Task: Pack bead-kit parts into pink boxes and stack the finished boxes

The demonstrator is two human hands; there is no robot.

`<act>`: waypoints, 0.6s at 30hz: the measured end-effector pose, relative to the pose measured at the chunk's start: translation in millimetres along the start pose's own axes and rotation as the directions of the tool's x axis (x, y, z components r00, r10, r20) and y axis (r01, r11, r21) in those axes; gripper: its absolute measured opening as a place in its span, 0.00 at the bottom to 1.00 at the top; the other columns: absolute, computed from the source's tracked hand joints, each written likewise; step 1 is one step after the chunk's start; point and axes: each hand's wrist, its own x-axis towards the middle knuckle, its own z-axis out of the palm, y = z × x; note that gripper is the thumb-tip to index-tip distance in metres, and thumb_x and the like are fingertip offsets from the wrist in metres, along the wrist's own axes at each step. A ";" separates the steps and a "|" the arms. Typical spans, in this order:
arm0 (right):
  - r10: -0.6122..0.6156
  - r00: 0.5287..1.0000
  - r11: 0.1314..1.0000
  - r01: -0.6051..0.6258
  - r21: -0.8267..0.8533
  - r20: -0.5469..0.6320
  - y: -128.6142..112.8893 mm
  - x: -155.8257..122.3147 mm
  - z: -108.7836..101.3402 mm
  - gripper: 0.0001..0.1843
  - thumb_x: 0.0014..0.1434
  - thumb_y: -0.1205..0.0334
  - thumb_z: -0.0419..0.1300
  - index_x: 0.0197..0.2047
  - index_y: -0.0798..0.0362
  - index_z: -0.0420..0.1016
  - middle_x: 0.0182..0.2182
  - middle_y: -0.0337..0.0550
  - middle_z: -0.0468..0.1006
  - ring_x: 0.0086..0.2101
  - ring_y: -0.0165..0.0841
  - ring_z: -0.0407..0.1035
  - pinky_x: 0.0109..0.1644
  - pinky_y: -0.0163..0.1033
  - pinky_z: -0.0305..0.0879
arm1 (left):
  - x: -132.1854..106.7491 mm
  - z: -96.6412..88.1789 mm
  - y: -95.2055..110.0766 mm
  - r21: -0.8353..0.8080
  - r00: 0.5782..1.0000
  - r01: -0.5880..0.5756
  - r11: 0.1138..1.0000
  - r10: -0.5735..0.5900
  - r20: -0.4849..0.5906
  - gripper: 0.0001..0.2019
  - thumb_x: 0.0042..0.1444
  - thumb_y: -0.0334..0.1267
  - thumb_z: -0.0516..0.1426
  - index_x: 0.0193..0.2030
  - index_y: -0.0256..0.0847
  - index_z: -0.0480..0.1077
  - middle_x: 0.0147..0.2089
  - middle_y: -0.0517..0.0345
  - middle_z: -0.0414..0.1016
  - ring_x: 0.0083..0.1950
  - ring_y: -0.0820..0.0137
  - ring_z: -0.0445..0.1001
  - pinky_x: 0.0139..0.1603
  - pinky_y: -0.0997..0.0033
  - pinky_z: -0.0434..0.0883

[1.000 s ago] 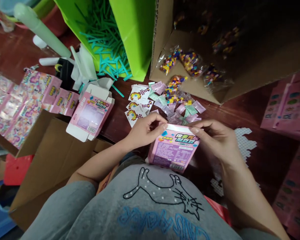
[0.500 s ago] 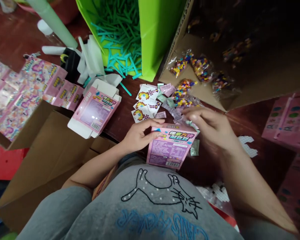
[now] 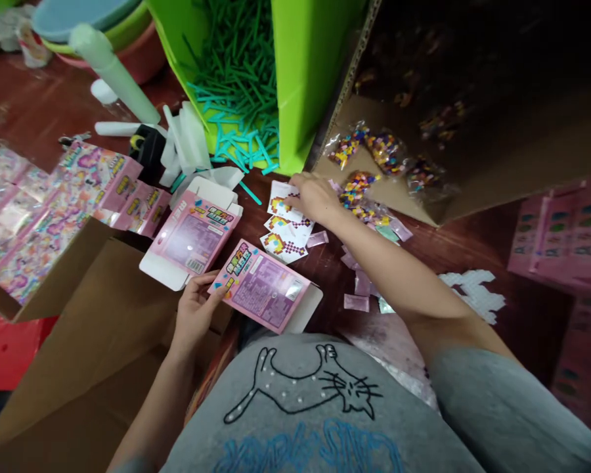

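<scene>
Thumb and fingers of my left hand grip one end of a pink printed box, held tilted in front of my belly. Its white end flap stands open toward the right. My right hand reaches across to the pattern cards, its bent fingers closed at the top card's edge and partly covering it. Beside that hand lie clear bags of coloured beads and small pink sachets. A second pink box, its flaps open, lies left of the held one.
A green bin of teal sticks stands at the back. Right of it, a cardboard box lies open with bead bags inside. Packed pink boxes fill the left side. White plastic pieces lie at right.
The held pink box has swung left and tipped, with its open end now toward the right. My right hand has moved left from the bags and sachets to the pattern cards.
</scene>
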 end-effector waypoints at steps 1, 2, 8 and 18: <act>-0.024 1.000 0.998 0.025 0.062 -0.008 1.2 -4.5 -2.8 0.15 0.72 0.59 0.69 0.58 0.55 0.84 0.56 0.55 0.85 0.56 0.48 0.76 0.61 0.48 0.69 | 1.8 -0.2 -3.4 -0.019 1.000 0.014 1.000 -0.014 -0.008 0.25 0.55 0.54 0.79 0.50 0.41 0.80 0.59 0.45 0.86 0.61 0.55 0.85 0.67 0.51 0.81; -0.039 0.999 0.991 0.039 0.127 -0.006 3.6 -8.9 -5.8 0.12 0.73 0.57 0.68 0.54 0.54 0.85 0.51 0.51 0.87 0.50 0.44 0.77 0.56 0.44 0.68 | 4.5 1.0 -6.1 -0.036 1.000 0.023 0.999 -0.023 -0.016 0.25 0.55 0.54 0.79 0.50 0.41 0.80 0.59 0.45 0.86 0.61 0.55 0.85 0.67 0.52 0.81; 0.006 1.000 0.965 -0.009 0.264 0.015 25.7 -30.2 -22.2 0.17 0.75 0.49 0.68 0.40 0.54 0.85 0.33 0.40 0.82 0.34 0.33 0.71 0.42 0.39 0.60 | 18.5 25.3 -11.7 -0.230 0.991 0.082 0.970 -0.104 -0.087 0.33 0.44 0.56 0.83 0.49 0.39 0.79 0.54 0.49 0.87 0.54 0.60 0.86 0.66 0.51 0.81; -0.056 0.984 0.985 0.082 0.150 -0.170 27.9 -52.3 -4.5 0.23 0.84 0.47 0.53 0.60 0.44 0.89 0.73 0.48 0.76 0.73 0.51 0.68 0.79 0.64 0.64 | 33.1 -2.5 17.4 -0.263 0.946 -0.101 0.960 0.011 -0.323 0.31 0.42 0.50 0.85 0.46 0.41 0.79 0.45 0.59 0.86 0.44 0.69 0.84 0.49 0.68 0.85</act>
